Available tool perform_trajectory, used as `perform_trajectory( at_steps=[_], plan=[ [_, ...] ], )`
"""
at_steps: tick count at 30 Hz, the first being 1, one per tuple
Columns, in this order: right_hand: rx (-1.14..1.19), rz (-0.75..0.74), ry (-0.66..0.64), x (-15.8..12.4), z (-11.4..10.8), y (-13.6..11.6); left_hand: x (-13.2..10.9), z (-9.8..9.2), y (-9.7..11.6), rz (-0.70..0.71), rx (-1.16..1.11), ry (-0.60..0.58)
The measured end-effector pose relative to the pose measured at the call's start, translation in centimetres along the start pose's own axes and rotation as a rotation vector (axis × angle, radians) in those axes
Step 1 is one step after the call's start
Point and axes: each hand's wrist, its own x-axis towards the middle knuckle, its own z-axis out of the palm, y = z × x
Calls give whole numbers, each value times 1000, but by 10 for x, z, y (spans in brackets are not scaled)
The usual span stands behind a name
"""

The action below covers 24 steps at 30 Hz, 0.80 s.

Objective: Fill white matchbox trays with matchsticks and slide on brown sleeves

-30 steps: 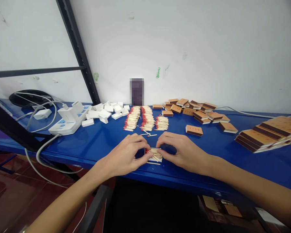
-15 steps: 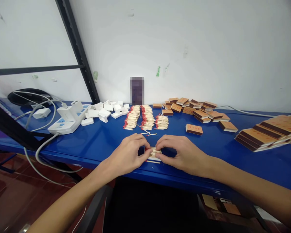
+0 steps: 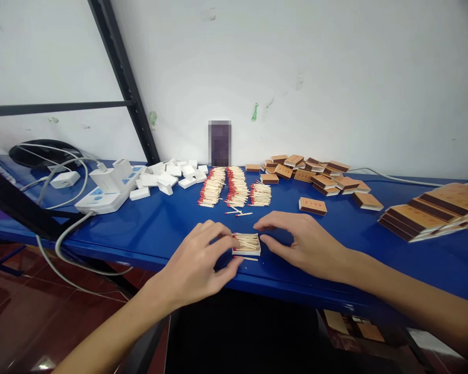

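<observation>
A white matchbox tray (image 3: 246, 252) full of red-headed matches (image 3: 247, 241) lies near the front edge of the blue table. My left hand (image 3: 205, 259) is at the tray's left end, thumb and fingers apart, with the index fingertip over or against its corner. To the right of the tray, my right hand (image 3: 302, 241) holds nothing, its thumb and fingers spread. One loose match (image 3: 250, 259) lies just in front of the tray. Behind it are a few more loose matches (image 3: 238, 212) and match piles (image 3: 237, 187) in three columns.
White empty trays (image 3: 167, 176) are heaped at the back left, beside a power strip (image 3: 111, 197) with cables. Brown matchbox sleeves (image 3: 323, 182) are scattered at the back right, one sleeve (image 3: 312, 205) apart. Stacked matchboxes (image 3: 432, 210) stand far right. A black shelf post (image 3: 125, 78) rises left.
Both hands have drawn apart from the tray, the left to the left and the right to the right. The tray's matches are now more exposed.
</observation>
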Motion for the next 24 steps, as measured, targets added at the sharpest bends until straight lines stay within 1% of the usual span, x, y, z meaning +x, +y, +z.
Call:
perform_trajectory(
  at_steps=[4,9,14,18,21,24],
  plan=[
    [-16,12,-20,-1,2,0,-4,-2,8,54,145,-91],
    [-15,-16,-2,-3,5,-1,-4,-2,10,75,197,-95],
    [5,-10,-47,-7,5,-2,0,-4,10,108,208,-120],
    [20,-13,-63,-7,5,-3,7,-3,12,98,243,-160],
    [44,-37,-65,-7,6,-2,9,-1,15,117,305,-195],
    [44,-24,-55,-7,7,-1,9,-1,17,169,385,-214]
  ],
)
